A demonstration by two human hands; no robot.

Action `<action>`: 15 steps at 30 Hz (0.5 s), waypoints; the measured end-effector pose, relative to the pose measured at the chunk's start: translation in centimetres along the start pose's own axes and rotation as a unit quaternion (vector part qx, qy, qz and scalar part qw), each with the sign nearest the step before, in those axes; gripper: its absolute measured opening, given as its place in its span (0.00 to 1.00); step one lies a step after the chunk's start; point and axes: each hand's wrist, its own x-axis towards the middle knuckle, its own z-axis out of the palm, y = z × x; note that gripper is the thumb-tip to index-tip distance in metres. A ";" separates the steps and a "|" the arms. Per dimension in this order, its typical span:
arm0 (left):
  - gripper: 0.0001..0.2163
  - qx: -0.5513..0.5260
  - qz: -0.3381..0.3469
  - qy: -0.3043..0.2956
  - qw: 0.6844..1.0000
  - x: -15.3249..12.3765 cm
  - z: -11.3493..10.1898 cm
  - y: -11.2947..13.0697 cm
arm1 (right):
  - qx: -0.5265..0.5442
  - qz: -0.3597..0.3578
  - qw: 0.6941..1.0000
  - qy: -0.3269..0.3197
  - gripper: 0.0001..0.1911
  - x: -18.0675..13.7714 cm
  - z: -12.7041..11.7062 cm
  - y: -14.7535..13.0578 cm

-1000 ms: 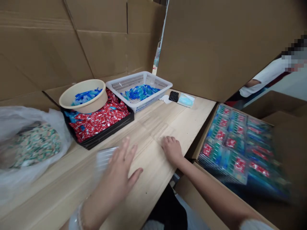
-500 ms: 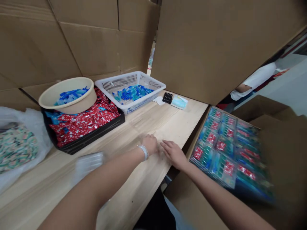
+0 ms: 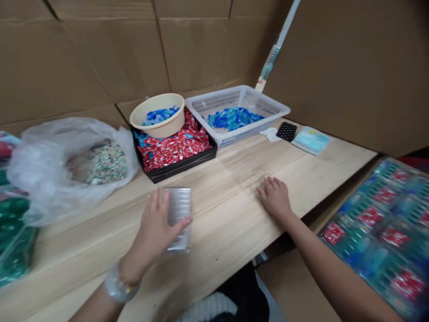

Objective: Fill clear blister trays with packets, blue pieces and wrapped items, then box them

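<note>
My left hand (image 3: 157, 226), a clear bangle on its wrist, has its fingers spread over the left side of a stack of clear plastic trays (image 3: 180, 210) with ridged compartments. My thumb lies across the stack. Farther right on the table, my right hand (image 3: 275, 197) rests with its fingers stretched out. Its fingertips are at the edge of a thin transparent plastic sheet or tray (image 3: 248, 176), hard to make out against the wood. Neither hand grips anything visibly.
Along the back stand a plastic bag of small striped pieces (image 3: 107, 163), a black box (image 3: 181, 167) of red packets under a cream bowl (image 3: 157, 130), and a white basket (image 3: 231, 139) of blue pieces. A phone-like black item (image 3: 286, 131) lies right. Packed sets (image 3: 372, 217) fill a carton.
My left hand has moved left from beside my right hand to the stack of clear trays. The view has turned left, bringing the bag and green packs further into sight.
</note>
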 end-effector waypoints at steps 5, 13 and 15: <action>0.40 -0.019 -0.005 -0.014 1.000 -0.7 1.1 1.6 | 0.394 0.076 0.913 -0.074 0.19 -1.1 -2.7 -13.5; 0.45 -0.039 0.019 -0.003 0.999 -0.6 1.2 0.2 | 0.774 0.203 0.494 -0.339 0.17 -3.5 -2.3 -24.0; 0.45 -0.042 0.018 -0.001 0.999 -0.6 1.3 0.1 | 0.767 0.209 0.494 -0.352 0.16 -3.2 -2.5 -23.3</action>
